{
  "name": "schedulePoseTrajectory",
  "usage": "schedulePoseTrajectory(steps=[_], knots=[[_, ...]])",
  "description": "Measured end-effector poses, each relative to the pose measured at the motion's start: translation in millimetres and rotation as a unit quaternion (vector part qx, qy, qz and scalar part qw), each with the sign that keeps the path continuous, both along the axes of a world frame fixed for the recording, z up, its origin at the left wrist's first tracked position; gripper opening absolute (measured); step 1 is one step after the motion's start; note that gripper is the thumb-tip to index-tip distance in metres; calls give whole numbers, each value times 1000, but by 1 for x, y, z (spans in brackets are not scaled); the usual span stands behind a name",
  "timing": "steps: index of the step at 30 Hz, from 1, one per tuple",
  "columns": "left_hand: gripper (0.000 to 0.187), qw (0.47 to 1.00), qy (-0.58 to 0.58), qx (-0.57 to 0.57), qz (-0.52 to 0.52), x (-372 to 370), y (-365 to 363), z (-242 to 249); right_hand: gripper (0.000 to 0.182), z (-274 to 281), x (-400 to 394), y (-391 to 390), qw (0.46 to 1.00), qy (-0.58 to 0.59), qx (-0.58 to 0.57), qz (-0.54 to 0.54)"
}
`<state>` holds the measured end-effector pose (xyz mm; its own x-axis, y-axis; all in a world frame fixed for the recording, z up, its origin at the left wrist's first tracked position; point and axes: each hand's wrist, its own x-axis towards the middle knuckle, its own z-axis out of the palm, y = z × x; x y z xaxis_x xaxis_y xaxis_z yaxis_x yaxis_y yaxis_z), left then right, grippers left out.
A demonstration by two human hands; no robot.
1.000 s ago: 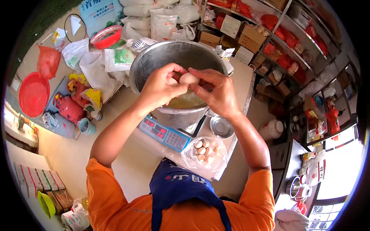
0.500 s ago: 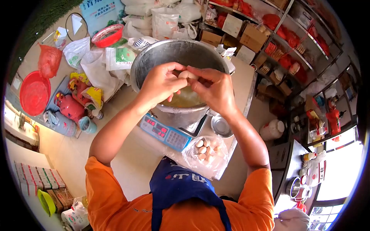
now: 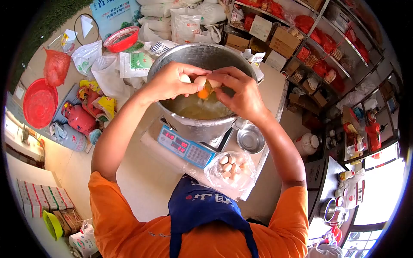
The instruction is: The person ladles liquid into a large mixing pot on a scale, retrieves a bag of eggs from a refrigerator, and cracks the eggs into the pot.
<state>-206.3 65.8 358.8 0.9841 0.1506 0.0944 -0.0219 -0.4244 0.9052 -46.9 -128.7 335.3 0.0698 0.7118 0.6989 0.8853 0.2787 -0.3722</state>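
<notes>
Above a large metal pot (image 3: 193, 124), my left hand (image 3: 174, 81) is closed on a pale egg (image 3: 184, 78) and a piece of eggshell (image 3: 200, 80). Close beside it, my right hand (image 3: 238, 91) grips the other part of the shell. An orange yolk (image 3: 203, 93) with clear white hangs between the parted shells. Yellowish liquid (image 3: 193, 108) lies in the pot. A blue scale (image 3: 184, 146) with red digits shows at the pot's near side. Several eggs (image 3: 232, 165) lie in a clear plastic bag at the near edge of the table.
A small metal bowl (image 3: 251, 139) stands right of the scale. Bags and a red basin (image 3: 121, 39) are at the back left, with a red tub (image 3: 40, 103) and a blue canister (image 3: 70, 136) farther left. Shelves with boxes (image 3: 285, 41) fill the right.
The egg between my hands has split, and its yolk now shows. My hands have drawn slightly apart. A second egg now shows in my left palm.
</notes>
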Motion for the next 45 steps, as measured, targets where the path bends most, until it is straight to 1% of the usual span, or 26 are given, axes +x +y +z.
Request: schedulePoseTrajectory(steps=[1,2,5,8,11,14,17,18,19,20,23,24,26,27,28,29,30,31,33,34,37,40,44,45], knots=[[46,999,-8,33,-1,-1,0,3,41,1,0,0,998,-55,7,-8],[46,983,-121,137,-19,5,9,-7,43,3,0,-1,994,-108,14,-18],[46,971,-107,213,15,-1,4,6,47,13,1,-4,972,-226,53,-44],[46,941,-188,282,21,-4,-5,17,52,26,-1,-8,947,-303,71,-77],[45,915,-218,337,46,-6,-11,26,49,31,1,-7,924,-357,95,-98],[42,909,-229,341,62,-3,-12,23,46,34,3,-6,923,-359,87,-106],[41,894,-232,366,112,1,-8,14,40,32,7,-6,941,-293,102,-134],[40,908,-210,338,129,1,-7,13,38,30,7,-7,969,-188,77,-140],[39,920,-189,309,147,1,-5,12,37,28,7,-8,985,-82,51,-142],[38,931,-166,279,165,0,-3,11,35,25,8,-9,989,26,24,-143],[37,922,-81,353,136,3,13,3,31,12,22,-7,989,37,-33,-138],[35,924,-66,361,111,5,16,1,32,9,21,-9,989,48,-31,-140],[35,939,-80,326,70,2,15,8,34,13,16,-12,987,67,-20,-142],[35,946,-84,309,48,1,14,10,35,14,17,-11,992,42,-18,-119],[33,961,-108,252,22,2,16,10,36,11,16,-12,995,21,-19,-96],[32,984,-116,133,-20,7,24,5,37,8,15,-13,997,1,-18,-75],[33,994,-85,66,-11,6,26,6,50,8,14,-14,996,-33,-60,-64],[34,998,-56,2,-1,4,25,11,54,9,12,-16,994,-60,-72,-58],[34,998,-52,-22,-22,2,28,11,64,10,8,-19,988,-115,-95,-45],[34,998,-49,-35,-31,1,28,10,73,12,6,-20,987,-119,-105,-30],[35,993,-83,-26,-76,0,21,8,73,12,5,-17,982,-140,-129,-17],[33,991,-96,-5,-93,1,13,11,75,7,6,-11,982,-136,-129,36],[30,992,-90,-5,-93,0,14,15,63,18,0,-13,979,-155,-128,32],[28,992,-85,16,-88,-1,15,14,59,20,1,-13,978,-159,-132,35]])
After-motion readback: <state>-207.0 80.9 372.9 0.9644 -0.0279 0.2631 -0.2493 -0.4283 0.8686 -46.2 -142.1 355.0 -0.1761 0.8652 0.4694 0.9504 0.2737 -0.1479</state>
